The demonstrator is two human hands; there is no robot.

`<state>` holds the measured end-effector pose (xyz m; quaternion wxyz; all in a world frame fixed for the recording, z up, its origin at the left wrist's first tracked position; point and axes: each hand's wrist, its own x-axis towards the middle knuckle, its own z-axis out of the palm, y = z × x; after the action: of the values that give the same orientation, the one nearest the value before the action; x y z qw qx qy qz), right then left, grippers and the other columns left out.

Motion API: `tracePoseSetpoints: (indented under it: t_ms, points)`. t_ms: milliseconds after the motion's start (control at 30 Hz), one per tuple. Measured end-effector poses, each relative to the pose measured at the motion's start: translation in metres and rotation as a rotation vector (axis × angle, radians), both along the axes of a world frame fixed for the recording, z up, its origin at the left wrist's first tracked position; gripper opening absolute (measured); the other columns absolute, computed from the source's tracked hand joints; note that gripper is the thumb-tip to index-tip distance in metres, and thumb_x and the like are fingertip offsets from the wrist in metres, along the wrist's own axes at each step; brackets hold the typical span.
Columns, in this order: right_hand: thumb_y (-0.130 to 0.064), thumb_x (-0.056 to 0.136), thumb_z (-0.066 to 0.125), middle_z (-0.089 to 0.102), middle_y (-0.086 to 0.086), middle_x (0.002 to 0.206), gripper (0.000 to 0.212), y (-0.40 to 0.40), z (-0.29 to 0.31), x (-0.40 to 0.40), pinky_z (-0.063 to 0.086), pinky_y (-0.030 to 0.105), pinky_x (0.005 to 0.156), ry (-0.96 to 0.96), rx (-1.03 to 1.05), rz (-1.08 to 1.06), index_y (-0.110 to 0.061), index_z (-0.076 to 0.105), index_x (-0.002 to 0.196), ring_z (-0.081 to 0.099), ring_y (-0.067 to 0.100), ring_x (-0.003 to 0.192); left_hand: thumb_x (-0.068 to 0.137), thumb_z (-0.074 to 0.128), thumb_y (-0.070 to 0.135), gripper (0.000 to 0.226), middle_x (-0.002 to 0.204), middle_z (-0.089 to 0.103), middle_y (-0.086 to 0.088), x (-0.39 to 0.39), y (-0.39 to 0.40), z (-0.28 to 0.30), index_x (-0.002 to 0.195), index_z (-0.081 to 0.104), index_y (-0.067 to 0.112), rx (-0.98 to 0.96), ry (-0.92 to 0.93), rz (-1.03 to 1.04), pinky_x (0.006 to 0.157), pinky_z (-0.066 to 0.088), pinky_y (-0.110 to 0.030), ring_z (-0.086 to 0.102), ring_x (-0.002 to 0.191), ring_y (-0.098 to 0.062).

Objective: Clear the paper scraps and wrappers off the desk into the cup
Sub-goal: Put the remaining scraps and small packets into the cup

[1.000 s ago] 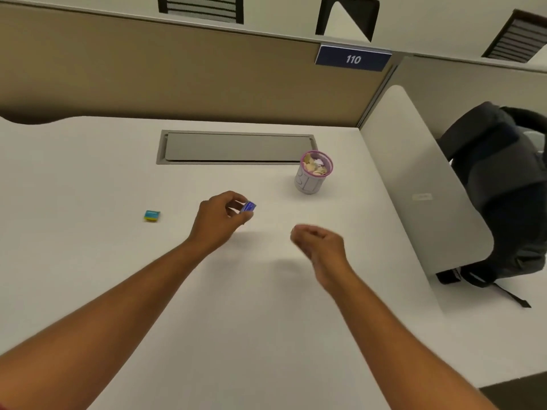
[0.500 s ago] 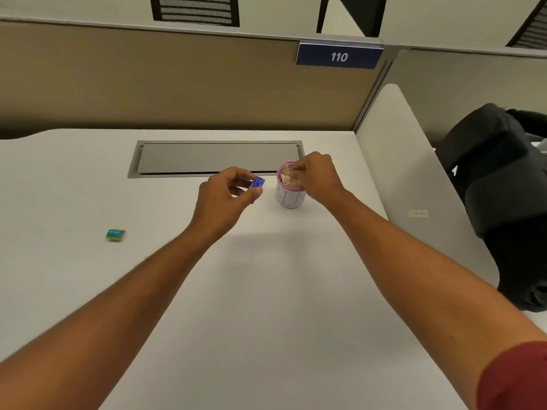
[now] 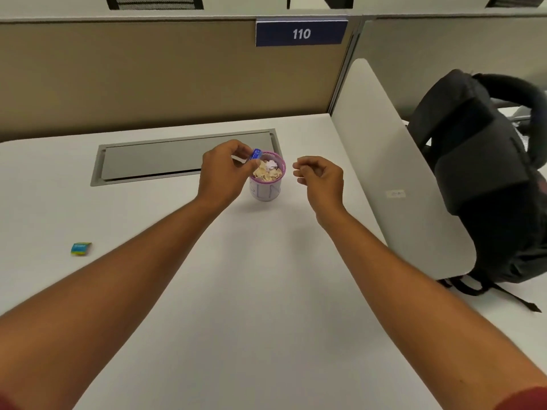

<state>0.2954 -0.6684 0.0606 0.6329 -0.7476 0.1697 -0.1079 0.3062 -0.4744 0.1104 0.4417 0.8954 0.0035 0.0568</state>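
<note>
A white cup with a pink rim stands on the white desk, filled with beige and white paper scraps. My left hand pinches a small blue wrapper at the cup's left rim. To the right of the cup, my right hand hovers with loosely curled fingers and holds nothing. A teal and yellow wrapper lies on the desk far to the left.
A grey cable flap is set into the desk behind the cup. Tan partition panels with a "110" sign close the back. A white side divider stands on the right, a black backpack beyond it.
My right hand has left the cup's mouth and moved right, now holding nothing. My left hand carried the blue wrapper up to the cup's rim.
</note>
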Motion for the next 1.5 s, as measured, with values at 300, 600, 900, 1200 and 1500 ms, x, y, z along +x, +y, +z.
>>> tracePoseSetpoints:
  t_ms: [300,600,900,1200,1500]
  points:
    - [-0.027,0.104,0.054,0.036,0.003,0.165,0.047,0.003,-0.101,-0.103,0.014,0.043,0.13,0.037,-0.8,0.432,-0.017,0.05,0.15,0.023,0.022,0.158,0.088,0.077,0.042,0.024,0.11,0.076,0.002,0.031,-0.023,-0.032,0.104,0.078,0.024,0.544,-0.113,-0.232,0.087,0.023,-0.035,0.065,0.102,-0.02]
    - [-0.037,0.099,0.048,0.033,0.003,0.167,0.056,0.011,-0.103,-0.102,0.016,0.048,0.129,0.05,-0.98,0.404,-0.021,0.047,0.152,0.021,0.023,0.158,0.101,0.057,0.048,0.032,0.108,0.077,0.005,0.027,-0.017,-0.055,0.102,0.082,0.028,0.794,-0.272,-0.221,0.083,0.037,-0.045,0.059,0.106,-0.021]
    - [-0.038,0.098,0.049,0.033,0.001,0.167,0.056,0.012,-0.1,-0.101,0.015,0.046,0.13,0.081,-0.998,0.426,-0.023,0.047,0.152,0.021,0.021,0.158,0.105,0.043,0.049,0.041,0.127,0.073,0.008,0.012,0.0,-0.07,0.119,0.075,0.026,0.666,-0.301,-0.273,0.095,0.032,-0.045,0.053,0.125,-0.022]
    - [-0.042,0.1,0.045,0.019,-0.003,0.172,0.064,0.01,-0.099,-0.105,0.013,0.052,0.129,-0.003,-1.047,0.564,-0.028,0.031,0.16,0.012,0.019,0.16,0.097,0.061,0.037,0.036,0.151,0.049,0.001,-0.085,0.127,-0.11,0.132,0.063,0.032,0.58,-0.341,0.163,0.104,0.035,-0.047,0.043,0.142,-0.028]
    - [-0.049,0.102,0.042,0.016,-0.01,0.172,0.065,0.02,-0.098,-0.089,0.015,0.055,0.127,-0.248,-1.144,0.995,-0.031,0.026,0.162,0.009,0.018,0.161,0.093,0.069,0.04,0.053,0.152,0.04,-0.004,-0.156,0.255,-0.129,0.143,0.053,0.028,0.428,0.091,0.563,0.103,0.044,-0.048,0.045,0.134,-0.03]
